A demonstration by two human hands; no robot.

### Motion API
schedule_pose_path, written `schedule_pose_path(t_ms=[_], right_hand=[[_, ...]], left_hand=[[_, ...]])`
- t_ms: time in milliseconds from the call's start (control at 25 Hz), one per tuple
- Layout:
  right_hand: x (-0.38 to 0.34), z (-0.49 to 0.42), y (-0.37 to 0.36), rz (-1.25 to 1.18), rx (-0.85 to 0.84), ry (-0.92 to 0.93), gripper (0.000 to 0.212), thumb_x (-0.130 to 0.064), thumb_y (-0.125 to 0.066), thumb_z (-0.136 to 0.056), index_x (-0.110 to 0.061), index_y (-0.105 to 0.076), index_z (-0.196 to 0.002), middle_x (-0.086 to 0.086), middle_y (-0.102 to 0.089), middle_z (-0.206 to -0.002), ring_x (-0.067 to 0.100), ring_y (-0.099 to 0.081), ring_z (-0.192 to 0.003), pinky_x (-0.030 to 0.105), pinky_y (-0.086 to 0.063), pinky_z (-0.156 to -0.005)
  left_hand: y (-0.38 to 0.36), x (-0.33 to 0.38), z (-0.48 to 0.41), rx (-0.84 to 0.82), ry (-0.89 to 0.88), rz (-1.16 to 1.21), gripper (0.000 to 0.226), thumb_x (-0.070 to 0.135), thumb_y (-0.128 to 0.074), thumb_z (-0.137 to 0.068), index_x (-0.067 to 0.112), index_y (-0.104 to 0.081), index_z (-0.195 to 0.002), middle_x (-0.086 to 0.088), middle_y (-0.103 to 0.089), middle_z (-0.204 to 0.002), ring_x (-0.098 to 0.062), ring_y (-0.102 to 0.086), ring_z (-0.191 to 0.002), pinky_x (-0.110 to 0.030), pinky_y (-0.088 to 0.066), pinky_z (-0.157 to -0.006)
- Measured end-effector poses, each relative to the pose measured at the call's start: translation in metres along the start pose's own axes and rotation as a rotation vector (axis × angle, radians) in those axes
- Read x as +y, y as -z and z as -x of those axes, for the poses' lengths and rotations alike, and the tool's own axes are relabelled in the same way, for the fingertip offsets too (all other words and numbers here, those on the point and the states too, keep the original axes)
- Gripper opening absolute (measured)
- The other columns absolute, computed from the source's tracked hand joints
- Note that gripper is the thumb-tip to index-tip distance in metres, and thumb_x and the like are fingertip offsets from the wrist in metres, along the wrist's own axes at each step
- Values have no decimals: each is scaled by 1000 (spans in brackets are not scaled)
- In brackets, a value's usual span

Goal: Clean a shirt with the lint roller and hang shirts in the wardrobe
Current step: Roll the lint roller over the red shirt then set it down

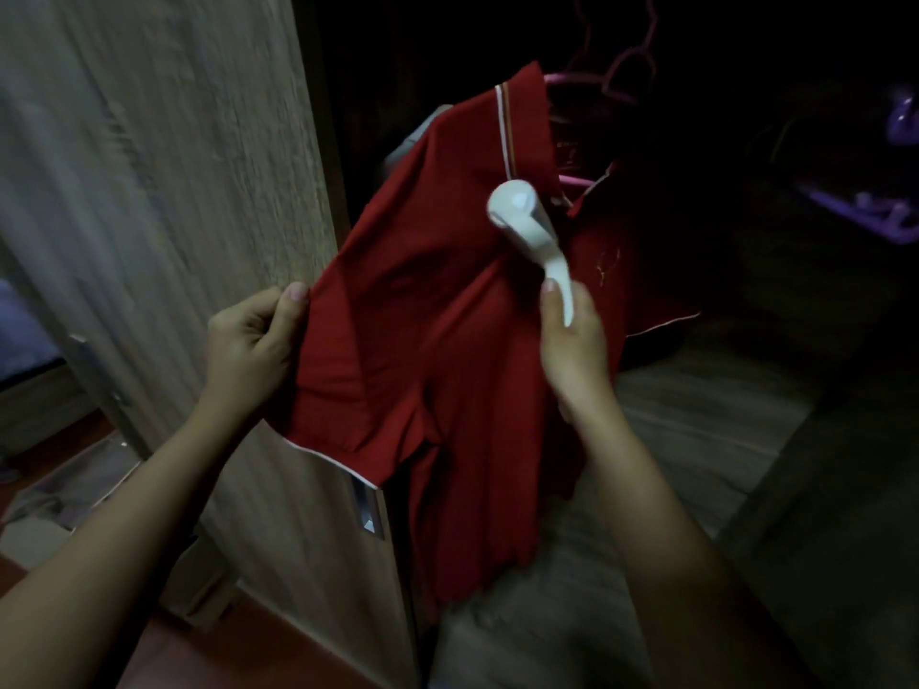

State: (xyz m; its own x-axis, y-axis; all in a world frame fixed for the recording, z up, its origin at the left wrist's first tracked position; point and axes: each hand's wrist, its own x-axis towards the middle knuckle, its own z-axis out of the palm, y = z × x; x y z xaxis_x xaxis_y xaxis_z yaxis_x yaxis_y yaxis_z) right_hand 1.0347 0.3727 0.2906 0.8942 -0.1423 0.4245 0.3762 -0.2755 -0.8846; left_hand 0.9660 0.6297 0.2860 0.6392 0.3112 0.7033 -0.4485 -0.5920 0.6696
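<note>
Red polo shirt [422, 315] on a pink plastic hanger [572, 79].
Left hand [248, 340] holds its sleeve in a pinch grip; right hand [572, 350] has its grip closed round a white plastic lint roller [522, 216], head above on the chest. Collar label [572, 159] unreadable.

The shirt [422, 340] is red cloth, a soft matt knit with faint creases, edged at the collar and sleeve hem with thin white piping. The lint roller [527, 226] is smooth white plastic with a slight sheen. The hanger [572, 79] at the collar looks like glossy pink plastic. The wardrobe door [174, 166] shows pale, matt wood grain, and a metal fitting [368, 509] on its edge glints. The wardrobe floor [696, 415] carries similar grain.
</note>
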Motion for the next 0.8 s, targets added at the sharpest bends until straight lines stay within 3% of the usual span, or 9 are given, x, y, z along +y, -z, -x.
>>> schedule_pose_path(t_ms=[80, 200, 360, 480, 600, 720, 800], right_hand=[[15, 2, -1, 40, -6, 21, 27, -28, -41, -97, -11, -56, -111, -8, -57, -74, 8, -53, -63, 15, -32, -50], [66, 55, -20, 176, -170, 32, 28, -32, -45, -95, -18, -54, -117, 11, -70, -90, 31, -66, -81, 26, -31, -56], [129, 110, -22, 335, -412, -28, 34, -39, -45, -95, -26, -50, -125, 11, -73, -94, 32, -67, -89, 30, -40, -64], [134, 101, 0, 403, -339, -51, 36, -39, -45, -94, -25, -49, -126, 16, -72, -97, 37, -66, -90, 37, -48, -69], [114, 81, 29, 368, -196, 0, 33, -39, -43, -94, -24, -49, -123, 15, -71, -88, 36, -66, -80, 36, -48, -62], [97, 71, 61, 370, -143, 8, 31, -39, -39, -96, -24, -48, -122, 3, -64, -76, 17, -58, -60, 25, -38, -49], [93, 75, 83, 387, -132, -15, 31, -40, -37, -96, -25, -47, -122, 3, -64, -77, 7, -53, -58, 18, -39, -52]], left_hand=[[0, -1, 0, -5, 14, 5, 41, 39, -45, -93, 33, -51, -53, 17, -42, -48, 5, -34, -47, -16, -27, -47], [-1, -1, 1, -8, 19, 12, 40, 41, -44, -92, 28, -51, -55, 14, -40, -48, 4, -33, -48, -18, -26, -47], [0, 1, 1, -12, 15, -27, 49, 44, -43, -92, 7, -49, -59, 4, -38, -56, 0, -33, -51, -24, -29, -49], [-3, 7, 13, 17, 14, -95, 55, 44, -41, -92, 0, -44, -59, -9, -36, -57, -4, -32, -53, -31, -27, -50], [-14, 15, 48, 0, 4, -124, 51, 46, -48, -87, 4, -41, -59, -11, -36, -55, -3, -30, -52, -27, -26, -48], [-38, 25, 90, -125, -54, -179, 42, 44, -57, -80, 8, -47, -62, -5, -45, -52, -8, -36, -49, -20, -31, -46], [-59, 32, 108, -221, -131, -195, 44, 45, -58, -81, 4, -50, -65, -8, -48, -51, -10, -39, -50, -18, -31, -46]])
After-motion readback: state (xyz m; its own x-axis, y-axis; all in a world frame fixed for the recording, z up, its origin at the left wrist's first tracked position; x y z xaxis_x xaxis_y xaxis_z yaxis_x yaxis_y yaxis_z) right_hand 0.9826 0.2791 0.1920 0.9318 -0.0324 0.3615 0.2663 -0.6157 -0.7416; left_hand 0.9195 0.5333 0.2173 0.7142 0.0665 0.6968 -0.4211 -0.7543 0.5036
